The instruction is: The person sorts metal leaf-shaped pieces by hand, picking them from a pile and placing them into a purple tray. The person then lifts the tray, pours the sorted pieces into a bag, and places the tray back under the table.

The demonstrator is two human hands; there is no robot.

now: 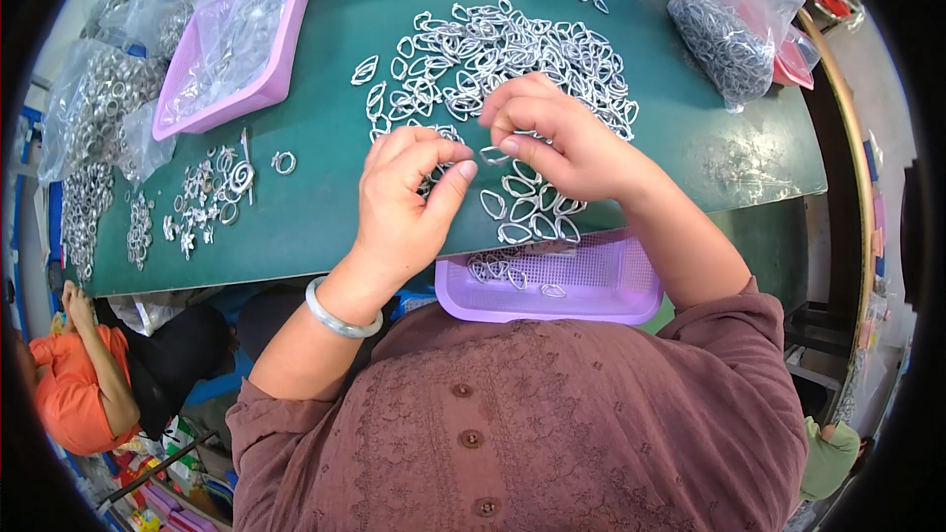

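Note:
On the green table lies a big pile of silver, leaf-shaped metal rings [552, 44]. At its near edge my right hand [576, 143] pinches one silver ring [495, 155] between thumb and fingers. Just left of it is my left hand [399, 202], its thumb and forefinger brought together. Whatever those fingertips hold, if anything, is too small to make out. A few pile rings show beneath its curled fingers. Below my right hand, a small group of rings [532, 212] is spread near the table edge. Under that edge sits a purple basket [601, 305] with several rings inside.
A pink tray [222, 116] holding a clear bag stands at the left, beside bags of metal rings [108, 89]. Small mixed metal parts [202, 192] lie nearer. At the back right is another full bag [724, 39]. A co-worker in orange [84, 389] sits at lower left.

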